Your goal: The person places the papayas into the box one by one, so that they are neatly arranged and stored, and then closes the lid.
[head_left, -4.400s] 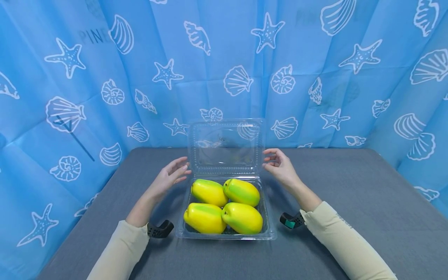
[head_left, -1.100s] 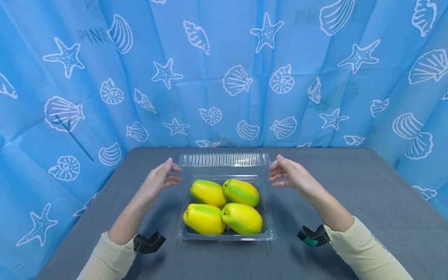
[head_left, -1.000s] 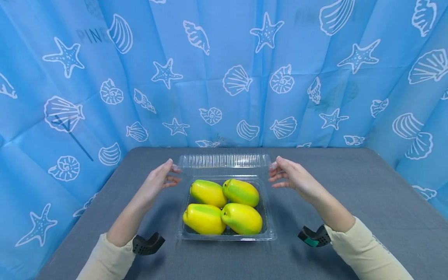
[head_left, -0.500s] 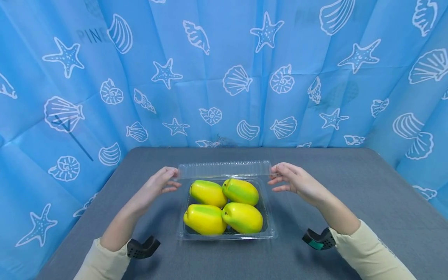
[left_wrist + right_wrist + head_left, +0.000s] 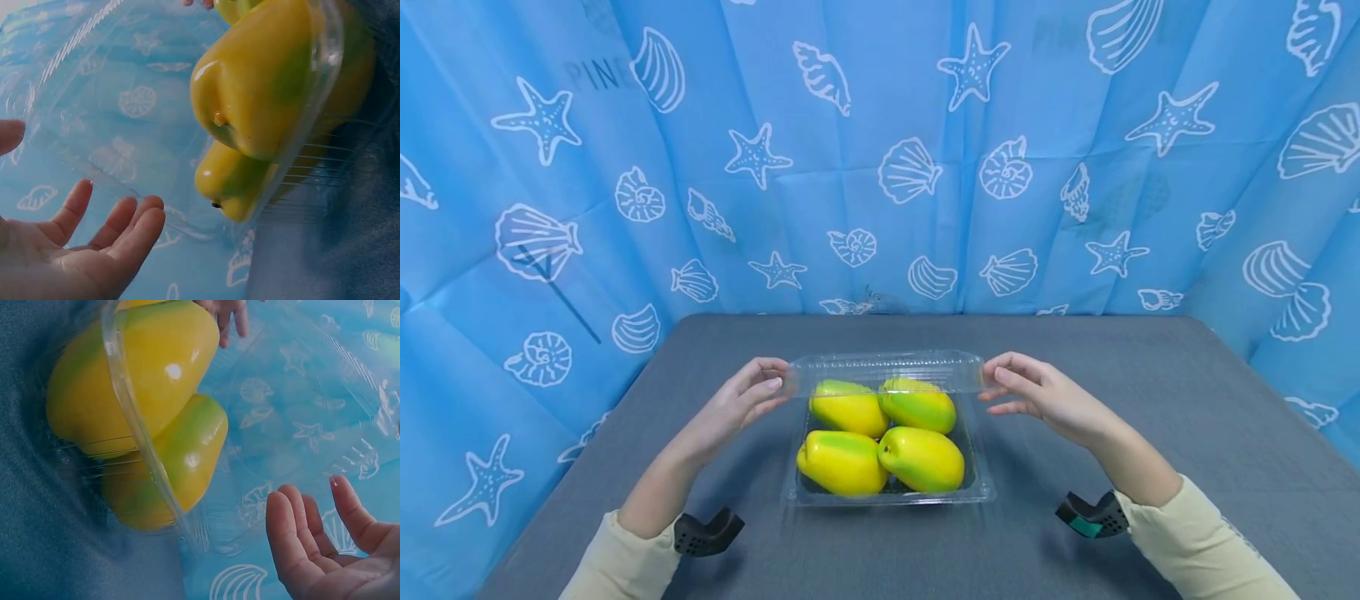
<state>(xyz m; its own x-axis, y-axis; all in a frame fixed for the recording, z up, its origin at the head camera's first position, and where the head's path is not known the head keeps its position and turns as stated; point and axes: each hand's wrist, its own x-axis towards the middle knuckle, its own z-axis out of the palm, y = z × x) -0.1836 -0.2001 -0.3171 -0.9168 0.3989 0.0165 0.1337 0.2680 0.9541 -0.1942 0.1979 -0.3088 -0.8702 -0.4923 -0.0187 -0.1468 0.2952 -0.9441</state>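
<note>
A clear plastic clamshell box stands open on the table, filled with several yellow-green fruits shaped like papayas. Its hinged lid tilts forward, its ribbed front wall overlapping the two back fruits in the head view. My left hand is at the lid's left side, index fingertip right at the edge, thumb apart from it. On the right side, my right hand mirrors it, fingertips against the lid's edge. Both wrist views show the left fingers and right fingers fairly straight, spread beside the clear rim.
Grey cloth covers the table. Behind and at the sides hangs a blue curtain printed with white shells and starfish. Black wrist-worn devices sit near the left cuff and the right cuff.
The lid has swung from upright, through leaning back, down and forward over the back fruits. Both hands have moved with it, staying at its two sides. The fruits remain in the box.
</note>
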